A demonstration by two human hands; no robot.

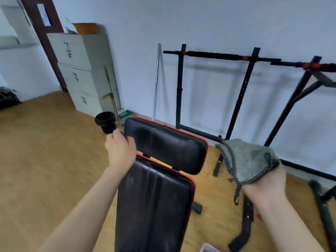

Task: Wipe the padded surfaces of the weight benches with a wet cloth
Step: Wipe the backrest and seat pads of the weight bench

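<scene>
Lit brightly and evenly by cool, diffuse light from the left, casting soft smeared shadows of the black rack (214, 55) rightward on the white wall (200, 20), with dull sheen on the bench pads (163, 144), mild overall blur and wide-angle bending at the edges.

Both bare forearms reach forward from the bottom of the view. The left hand (121, 150) sits at the upper pad of the bench (163, 142), back upward, fingers (130, 140) curled over the pad's left edge. The right hand (264, 182) is raised well apart to the right, carrying the cloth (249, 160) (which hides its fingers).
</scene>
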